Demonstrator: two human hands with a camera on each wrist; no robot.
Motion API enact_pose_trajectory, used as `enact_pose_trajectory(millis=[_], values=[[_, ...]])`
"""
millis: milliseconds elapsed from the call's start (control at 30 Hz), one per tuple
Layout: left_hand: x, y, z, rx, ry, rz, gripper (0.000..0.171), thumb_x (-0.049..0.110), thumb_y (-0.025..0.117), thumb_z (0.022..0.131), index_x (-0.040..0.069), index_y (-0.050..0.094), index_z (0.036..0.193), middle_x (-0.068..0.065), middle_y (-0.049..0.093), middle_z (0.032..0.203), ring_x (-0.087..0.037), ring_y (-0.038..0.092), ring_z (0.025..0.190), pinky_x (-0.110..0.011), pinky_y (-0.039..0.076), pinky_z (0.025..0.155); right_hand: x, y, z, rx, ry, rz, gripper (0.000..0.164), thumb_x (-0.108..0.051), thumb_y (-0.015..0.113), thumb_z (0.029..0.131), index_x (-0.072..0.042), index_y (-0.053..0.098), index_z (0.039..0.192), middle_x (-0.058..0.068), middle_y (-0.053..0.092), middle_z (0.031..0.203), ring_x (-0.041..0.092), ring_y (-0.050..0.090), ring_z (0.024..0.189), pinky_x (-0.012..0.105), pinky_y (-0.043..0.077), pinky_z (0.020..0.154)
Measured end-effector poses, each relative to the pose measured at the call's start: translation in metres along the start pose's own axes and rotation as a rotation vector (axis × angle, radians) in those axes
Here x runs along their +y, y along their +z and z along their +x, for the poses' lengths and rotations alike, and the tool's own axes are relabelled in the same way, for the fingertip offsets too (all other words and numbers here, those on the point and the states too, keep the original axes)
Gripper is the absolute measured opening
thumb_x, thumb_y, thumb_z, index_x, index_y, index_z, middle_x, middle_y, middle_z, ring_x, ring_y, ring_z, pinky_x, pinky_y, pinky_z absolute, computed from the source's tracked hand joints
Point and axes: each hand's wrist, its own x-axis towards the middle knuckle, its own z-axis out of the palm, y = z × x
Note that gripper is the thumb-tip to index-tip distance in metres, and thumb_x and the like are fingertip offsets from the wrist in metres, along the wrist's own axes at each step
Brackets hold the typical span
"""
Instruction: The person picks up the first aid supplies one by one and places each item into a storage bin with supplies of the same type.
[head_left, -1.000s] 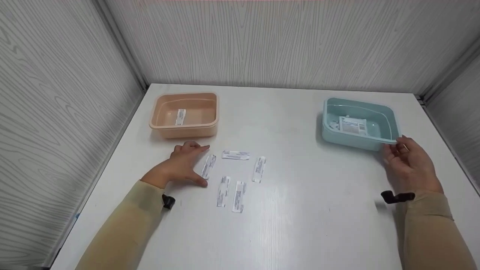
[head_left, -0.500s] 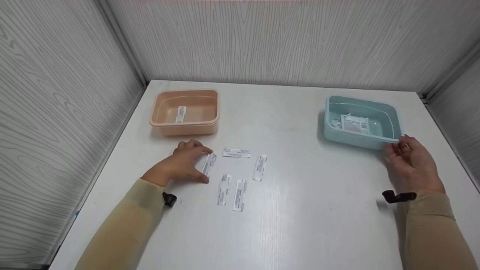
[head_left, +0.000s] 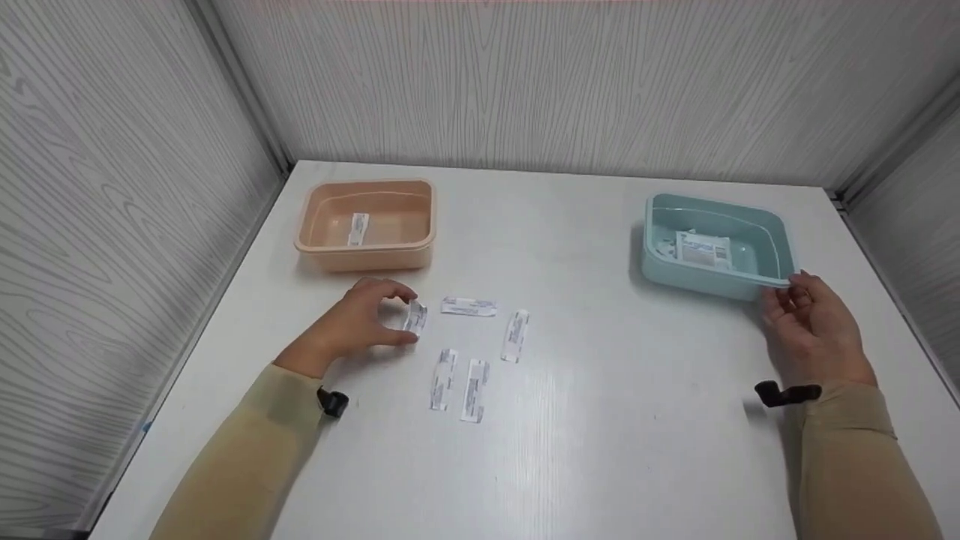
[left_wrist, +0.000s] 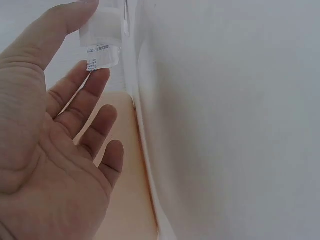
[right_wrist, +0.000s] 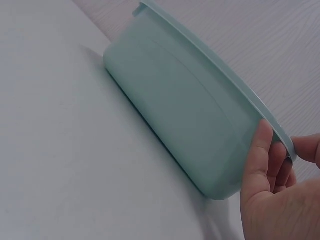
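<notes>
My left hand (head_left: 351, 324) pinches a wrapped adhesive bandage (head_left: 415, 318) by its two ends, between thumb and fingertips. In the left wrist view this bandage (left_wrist: 102, 37) bows slightly and shows small blue print. Several like it lie flat on the white table: one bandage (head_left: 469, 306) crosswise, another (head_left: 514, 336) to the right, and a pair nearer me, a left one (head_left: 443, 380) and a right one (head_left: 474, 391). My right hand (head_left: 817, 322) grips the near right corner of a teal bin (right_wrist: 175, 95) by its rim.
Beyond my left hand stands a peach bin (head_left: 367, 260) with one wrapped bandage (head_left: 358, 229) inside. A larger white packet (head_left: 703, 249) with blue lettering and smaller pieces lie within the teal bin. Grey wood-patterned panels (head_left: 525, 82) border the table at the back and sides.
My left thumb and fingers have closed in on the leftmost bandage, which now bows between them and seems lifted. My right hand keeps its grip on the teal bin.
</notes>
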Motion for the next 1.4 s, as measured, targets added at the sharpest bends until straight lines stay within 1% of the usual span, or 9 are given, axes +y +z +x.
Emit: enact_pose_trajectory(millis=[167, 333, 500, 633, 767, 900, 1100, 1267, 1400], values=[[0.007, -0.002, -0.004, 0.021, -0.029, -0.05, 0.067, 0.029, 0.098, 0.09, 0.019, 0.069, 0.15, -0.007, 0.062, 0.155, -0.033, 0.048, 0.149, -0.06, 0.038, 0.134, 0.003, -0.001, 0.004, 0.019, -0.001, 0.001, 0.039, 0.003, 0.07, 0.108, -0.022, 0.062, 0.138, 0.006, 0.066, 0.121, 0.016, 0.066, 0.118, 0.033, 0.063, 0.111], [0.015, -0.008, -0.006, 0.045, -0.028, -0.046, 0.068, 0.03, 0.097, 0.092, 0.02, 0.067, 0.152, -0.004, 0.062, 0.155, -0.033, 0.051, 0.148, -0.061, 0.042, 0.133, 0.002, -0.001, 0.003, 0.014, -0.001, -0.008, 0.04, 0.001, 0.07, 0.109, -0.023, 0.062, 0.14, 0.005, 0.065, 0.124, 0.014, 0.066, 0.122, 0.032, 0.063, 0.112], [0.025, -0.022, -0.013, 0.078, 0.018, -0.039, 0.068, 0.027, 0.097, 0.092, 0.014, 0.067, 0.152, -0.005, 0.067, 0.149, -0.036, 0.056, 0.144, -0.061, 0.047, 0.128, 0.001, 0.001, 0.004, -0.004, -0.001, -0.018, 0.037, 0.0, 0.069, 0.11, -0.022, 0.061, 0.137, 0.006, 0.065, 0.122, 0.015, 0.066, 0.118, 0.031, 0.065, 0.107], [0.032, -0.035, -0.019, 0.098, 0.047, -0.022, 0.065, 0.025, 0.097, 0.092, 0.013, 0.068, 0.149, -0.004, 0.069, 0.145, -0.033, 0.058, 0.138, -0.056, 0.05, 0.122, 0.004, 0.002, 0.006, -0.024, -0.011, -0.034, 0.033, 0.001, 0.067, 0.11, -0.019, 0.061, 0.135, 0.007, 0.065, 0.119, 0.017, 0.067, 0.113, 0.033, 0.067, 0.101], [0.037, -0.047, -0.019, 0.122, 0.097, -0.012, 0.062, 0.024, 0.097, 0.092, 0.013, 0.07, 0.147, -0.005, 0.071, 0.143, -0.029, 0.059, 0.132, -0.051, 0.05, 0.116, 0.003, -0.001, 0.004, -0.051, -0.012, -0.028, 0.029, 0.002, 0.066, 0.11, -0.015, 0.062, 0.133, 0.008, 0.066, 0.115, 0.019, 0.067, 0.108, 0.034, 0.068, 0.097], [0.041, -0.057, -0.016, 0.13, 0.126, -0.015, 0.061, 0.024, 0.095, 0.094, 0.012, 0.071, 0.148, -0.007, 0.071, 0.143, -0.03, 0.059, 0.132, -0.052, 0.05, 0.116, 0.001, -0.006, 0.001, -0.069, 0.011, 0.017, 0.028, 0.003, 0.064, 0.111, -0.016, 0.062, 0.132, 0.009, 0.067, 0.113, 0.021, 0.067, 0.105, 0.035, 0.068, 0.098], [0.044, -0.068, -0.006, 0.127, 0.069, -0.072, 0.062, 0.029, 0.092, 0.097, 0.015, 0.069, 0.153, -0.005, 0.068, 0.149, -0.029, 0.056, 0.137, -0.053, 0.048, 0.119, -0.001, -0.011, 0.001, -0.083, -0.002, 0.055, 0.031, 0.003, 0.064, 0.111, -0.017, 0.063, 0.134, 0.011, 0.069, 0.117, 0.02, 0.07, 0.112, 0.035, 0.068, 0.101], [0.036, -0.077, 0.005, 0.168, 0.025, -0.123, 0.063, 0.03, 0.09, 0.098, 0.014, 0.068, 0.155, -0.007, 0.069, 0.152, -0.031, 0.057, 0.138, -0.048, 0.048, 0.113, 0.002, -0.011, 0.004, -0.076, -0.005, 0.045, 0.033, 0.004, 0.064, 0.11, -0.018, 0.062, 0.135, 0.011, 0.07, 0.116, 0.021, 0.07, 0.111, 0.037, 0.068, 0.1], [0.028, -0.081, 0.018, 0.212, 0.011, -0.15, 0.066, 0.03, 0.09, 0.098, 0.012, 0.066, 0.157, -0.01, 0.067, 0.154, -0.035, 0.054, 0.14, -0.048, 0.047, 0.112, 0.003, -0.01, 0.006, -0.083, -0.009, 0.035, 0.034, 0.004, 0.065, 0.11, -0.017, 0.062, 0.137, 0.011, 0.071, 0.117, 0.021, 0.071, 0.11, 0.038, 0.069, 0.098]])
